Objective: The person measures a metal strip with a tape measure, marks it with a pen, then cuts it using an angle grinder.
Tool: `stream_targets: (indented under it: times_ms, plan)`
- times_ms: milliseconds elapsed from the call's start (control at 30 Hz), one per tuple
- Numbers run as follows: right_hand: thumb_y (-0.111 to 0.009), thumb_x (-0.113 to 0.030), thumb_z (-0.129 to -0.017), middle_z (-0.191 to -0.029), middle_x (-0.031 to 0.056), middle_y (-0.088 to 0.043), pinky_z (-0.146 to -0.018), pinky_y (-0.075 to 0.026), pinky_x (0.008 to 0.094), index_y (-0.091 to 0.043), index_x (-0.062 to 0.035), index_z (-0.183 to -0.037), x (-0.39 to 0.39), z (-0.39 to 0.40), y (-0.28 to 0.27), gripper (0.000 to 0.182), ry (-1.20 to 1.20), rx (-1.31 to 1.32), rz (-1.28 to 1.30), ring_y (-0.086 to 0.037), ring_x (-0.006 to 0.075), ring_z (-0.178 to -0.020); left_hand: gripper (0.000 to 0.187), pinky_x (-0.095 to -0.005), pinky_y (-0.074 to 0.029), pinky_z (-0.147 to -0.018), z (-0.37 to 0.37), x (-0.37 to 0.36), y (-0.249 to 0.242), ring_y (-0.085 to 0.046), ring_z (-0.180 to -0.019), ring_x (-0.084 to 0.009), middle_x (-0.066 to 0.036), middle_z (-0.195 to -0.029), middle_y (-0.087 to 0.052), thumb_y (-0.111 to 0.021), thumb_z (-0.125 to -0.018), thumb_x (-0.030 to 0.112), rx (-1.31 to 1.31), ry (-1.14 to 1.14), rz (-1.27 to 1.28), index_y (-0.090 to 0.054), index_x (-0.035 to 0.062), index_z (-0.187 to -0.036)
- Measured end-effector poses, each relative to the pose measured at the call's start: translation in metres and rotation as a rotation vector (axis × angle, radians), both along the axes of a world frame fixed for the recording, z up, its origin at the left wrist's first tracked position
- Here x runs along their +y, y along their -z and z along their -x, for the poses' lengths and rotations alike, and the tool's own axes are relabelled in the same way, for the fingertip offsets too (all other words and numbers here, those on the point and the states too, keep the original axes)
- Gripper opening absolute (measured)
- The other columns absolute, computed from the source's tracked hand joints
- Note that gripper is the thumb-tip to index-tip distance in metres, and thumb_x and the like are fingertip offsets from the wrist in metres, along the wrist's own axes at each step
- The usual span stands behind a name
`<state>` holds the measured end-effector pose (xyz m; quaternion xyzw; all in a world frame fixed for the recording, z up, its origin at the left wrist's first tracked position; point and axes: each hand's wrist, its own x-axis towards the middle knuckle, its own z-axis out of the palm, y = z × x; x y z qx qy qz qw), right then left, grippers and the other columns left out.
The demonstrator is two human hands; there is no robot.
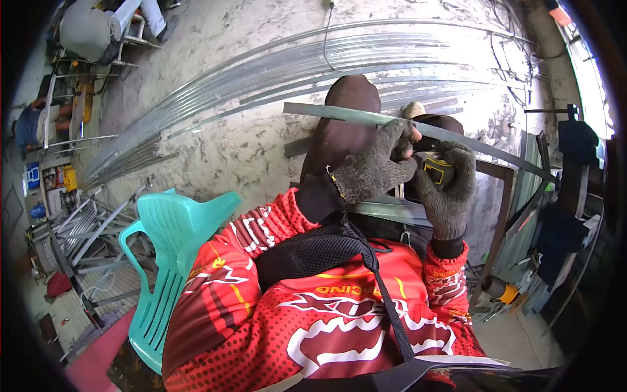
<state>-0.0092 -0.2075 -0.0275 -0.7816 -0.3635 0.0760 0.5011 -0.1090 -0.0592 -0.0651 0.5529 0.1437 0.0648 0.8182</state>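
Note:
A long flat metal bar (486,146) lies slantwise over my lap, its left end past one knee. My left hand (373,168), in a grey knit glove with bare fingertips, is closed around the bar near its middle. A black and yellow tape measure (437,168) sits in my right hand (450,189), also gloved, just below the bar. The two hands are close together, and the right fingers curl over the tape's case. Whether any blade is pulled out is hidden between the hands.
Long metal profiles (261,60) lie across the floor ahead. A green plastic chair (166,242) stands at my left, near a stack of metal frames (91,242). Machinery (578,144) and a yellow-black power tool (501,289) are at right. Another person (91,29) works at upper left.

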Motion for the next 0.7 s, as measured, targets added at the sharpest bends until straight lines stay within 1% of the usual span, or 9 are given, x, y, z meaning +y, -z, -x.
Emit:
stream_targets:
  times_ms: [33, 100, 133, 167, 233, 367, 433, 533, 700]
  plan:
    - [-0.087, -0.002, -0.071, -0.107, 0.0131, -0.059, -0.084, -0.052, 0.0365, -0.054, -0.0048, -0.104, 0.001, -0.002, 0.003, 0.047, 0.003, 0.002, -0.003, -0.062, 0.0248, -0.097, 0.041, -0.0219, -0.050, -0.076, 0.002, 0.006, -0.009, -0.054, -0.085, -0.0047, 0.002, -0.097, -0.055, -0.064, -0.091, -0.008, 0.002, 0.003, -0.003, -0.053, 0.0044, -0.128]
    - [-0.087, -0.004, -0.072, -0.102, 0.0117, -0.060, -0.081, -0.052, 0.0355, -0.054, -0.0042, -0.102, 0.001, -0.006, 0.012, 0.045, 0.107, -0.017, -0.013, -0.062, 0.0240, -0.092, 0.039, -0.0227, -0.049, -0.073, 0.015, 0.031, -0.026, -0.053, -0.082, -0.0048, 0.002, -0.094, -0.054, -0.061, -0.092, -0.006, 0.044, -0.063, -0.721, -0.052, 0.0049, -0.128]
    - [-0.087, -0.005, -0.072, -0.100, 0.0110, -0.059, -0.080, -0.052, 0.0354, -0.055, -0.0040, -0.102, 0.000, -0.015, 0.011, 0.044, 0.150, -0.120, 0.041, -0.061, 0.0233, -0.090, 0.035, -0.0246, -0.050, -0.071, 0.022, 0.045, -0.016, -0.052, -0.079, -0.0059, 0.002, -0.092, -0.052, -0.061, -0.094, -0.003, 0.052, -0.089, -0.484, -0.052, 0.0051, -0.127]
    - [-0.087, -0.007, -0.073, -0.098, 0.0103, -0.059, -0.079, -0.052, 0.0353, -0.055, -0.0038, -0.101, -0.004, -0.027, 0.010, 0.043, 0.194, -0.221, 0.095, -0.061, 0.0227, -0.088, 0.037, -0.0258, -0.050, -0.071, 0.032, 0.066, -0.008, -0.051, -0.078, -0.0061, 0.003, -0.092, -0.051, -0.062, -0.094, 0.000, -0.012, -0.133, -0.482, -0.052, 0.0058, -0.129]
    - [-0.089, -0.015, -0.075, -0.094, 0.0094, -0.057, -0.074, -0.050, 0.0357, -0.057, -0.0037, -0.100, -0.023, -0.055, 0.016, 0.042, 0.252, -0.142, 0.147, -0.058, 0.0222, -0.082, 0.039, -0.0244, -0.053, -0.073, 0.063, 0.115, -0.023, -0.056, -0.083, -0.0074, 0.000, -0.097, -0.053, -0.061, -0.097, 0.004, 0.204, -0.227, -0.436, -0.050, 0.0040, -0.135]
    - [-0.090, -0.020, -0.076, -0.090, 0.0095, -0.056, -0.071, -0.050, 0.0359, -0.059, -0.0036, -0.102, -0.064, -0.114, 0.034, 0.044, 0.319, -0.404, 0.268, -0.058, 0.0248, -0.079, 0.052, -0.0294, -0.060, -0.075, 0.137, 0.205, 0.026, -0.062, -0.084, -0.0127, -0.004, -0.101, -0.058, -0.065, -0.089, 0.000, 0.268, -0.415, -0.171, -0.048, 0.0020, -0.138]
    - [-0.090, -0.020, -0.077, -0.092, 0.0102, -0.055, -0.073, -0.050, 0.0371, -0.059, -0.0032, -0.103, -0.080, -0.128, 0.037, 0.043, 0.324, -0.486, 0.310, -0.058, 0.0260, -0.080, 0.051, -0.0291, -0.060, -0.075, 0.144, 0.215, 0.038, -0.063, -0.082, -0.0137, -0.004, -0.102, -0.059, -0.065, -0.089, 0.000, 0.267, -0.428, -0.089, -0.049, 0.0024, -0.137]
    - [-0.088, -0.014, -0.081, -0.104, 0.0110, -0.058, -0.084, -0.052, 0.0344, -0.060, 0.0004, -0.112, -0.092, -0.138, 0.034, 0.045, 0.325, -0.421, 0.447, -0.060, 0.0226, -0.095, 0.052, -0.0289, -0.059, -0.074, 0.133, 0.212, 0.063, -0.064, -0.081, -0.0141, -0.004, -0.102, -0.060, -0.067, -0.089, 0.000, 0.252, -0.379, -0.003, -0.048, 0.0032, -0.137]
    - [-0.088, -0.013, -0.076, -0.096, 0.0110, -0.055, -0.076, -0.050, 0.0367, -0.060, -0.0022, -0.105, -0.099, -0.145, 0.041, 0.042, 0.302, -0.406, 0.335, -0.058, 0.0249, -0.085, 0.050, -0.0297, -0.059, -0.074, 0.123, 0.208, 0.095, -0.064, -0.079, -0.0141, -0.004, -0.104, -0.061, -0.071, -0.091, 0.003, 0.227, -0.314, 0.115, -0.050, 0.0040, -0.137]
